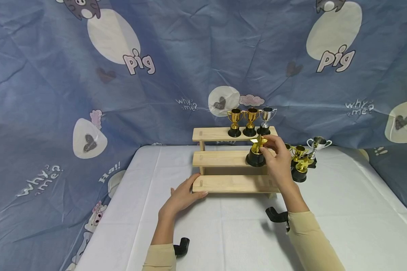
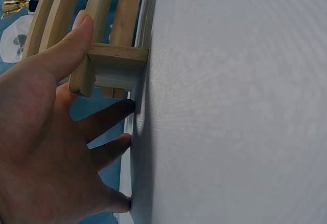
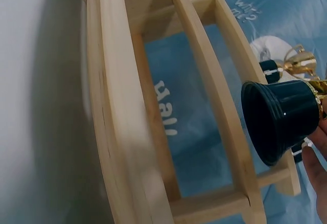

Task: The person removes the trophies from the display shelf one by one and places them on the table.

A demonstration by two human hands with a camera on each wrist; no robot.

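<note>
A three-step wooden display stand (image 1: 228,183) is on the white table. My left hand (image 1: 181,198) holds the left end of its lowest step, thumb on the front edge; in the left wrist view the other fingers (image 2: 110,150) are spread. My right hand (image 1: 279,160) pinches a gold star trophy (image 1: 256,155) by its upper part, in front of the middle step's right side. The right wrist view shows its black base (image 3: 281,116) tilted, the hollow underside visible, apart from the steps. On the top step stand two gold cups (image 1: 235,119) and a silver cup (image 1: 266,118).
Right of the stand, behind my right hand, are another star trophy (image 1: 300,171), gold cups (image 1: 299,151) partly hidden, and a silver cup (image 1: 318,143). Blue printed cloth (image 1: 176,56) hangs behind the table (image 1: 220,233). A black wrist mount (image 1: 276,215) sticks out from the right sleeve.
</note>
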